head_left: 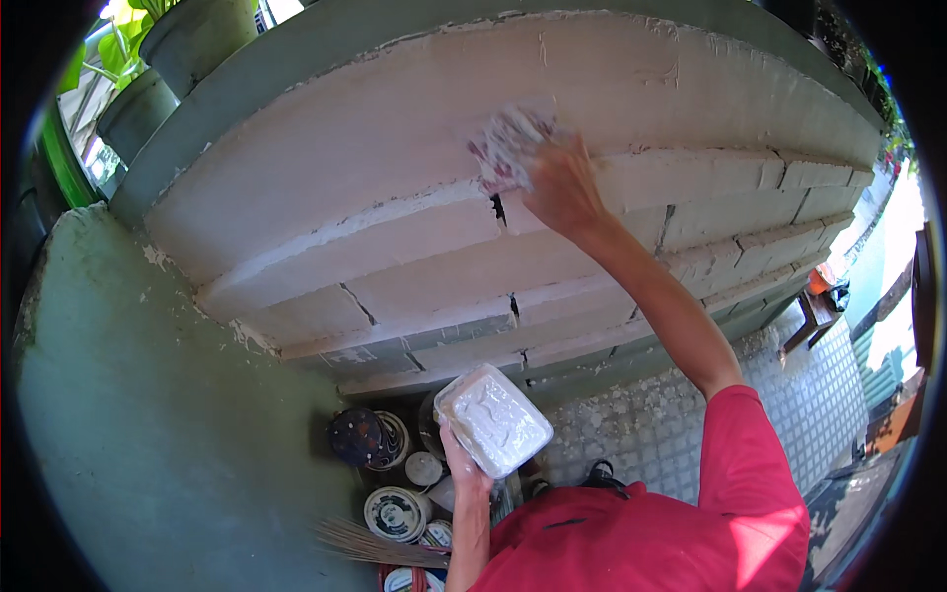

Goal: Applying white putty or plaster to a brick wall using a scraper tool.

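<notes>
Wall (395, 128): fills most of my feed, bent by lens; smooth pale band up top, stepped block courses below, greenish patches low down.
Side wall (178, 395): green, at L, w/ white flecks nr the corner.
Floor (651, 444): tiled, lower R.
Shirt (631, 543): red, bottom ctr to R.
Plant pots (197, 49): top L, nr wall's upper edge.
Cans (397, 513): a few, clustered bottom ctr-L.
Tub (521, 400): squarish, low ctr, well apart from rag; white paste (488, 419) inside.
Rag (508, 148): crumpled, whitish w/ reddish bits, up ctr, looks pressed to wall; I get some blur.
R hand (564, 183): closed over rag; can't tell how tightly.
L hand (466, 464): part-open, holding tub at its L side; fingers mostly hidden.
Gaps (498, 209): dark, btwn blocks; one just below rag.
</notes>
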The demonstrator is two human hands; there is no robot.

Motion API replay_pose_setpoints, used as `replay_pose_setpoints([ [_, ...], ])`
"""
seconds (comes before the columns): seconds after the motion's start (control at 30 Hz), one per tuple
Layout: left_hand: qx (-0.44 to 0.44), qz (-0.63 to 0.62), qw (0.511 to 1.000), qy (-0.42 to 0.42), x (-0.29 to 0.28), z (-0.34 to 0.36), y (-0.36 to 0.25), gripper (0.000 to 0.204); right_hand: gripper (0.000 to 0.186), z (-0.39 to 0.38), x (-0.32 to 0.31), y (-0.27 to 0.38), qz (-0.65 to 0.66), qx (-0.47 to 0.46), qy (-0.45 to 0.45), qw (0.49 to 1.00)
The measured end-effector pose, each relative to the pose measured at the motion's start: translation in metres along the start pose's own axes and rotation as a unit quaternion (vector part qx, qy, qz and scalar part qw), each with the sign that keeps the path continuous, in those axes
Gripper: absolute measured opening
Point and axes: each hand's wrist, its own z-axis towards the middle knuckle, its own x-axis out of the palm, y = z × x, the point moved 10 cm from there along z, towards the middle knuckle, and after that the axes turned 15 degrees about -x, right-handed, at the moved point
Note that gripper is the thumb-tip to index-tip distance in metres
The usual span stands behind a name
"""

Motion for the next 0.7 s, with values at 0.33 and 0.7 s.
replay_pose_setpoints([
  [0.33, -0.006, 0.022, 1.0, 0.017, -0.003, 0.004, 0.003, 0.055, 0.021, -0.045, -0.054, -0.127, 0.252, 0.276, 0.091, 0.923],
  [0.7, -0.023, 0.004, 1.0, 0.002, 0.011, 0.012, 0.012, 0.053, 0.025, -0.123, -0.075, -0.16, 0.302, 0.413, -0.16, 0.844],
])
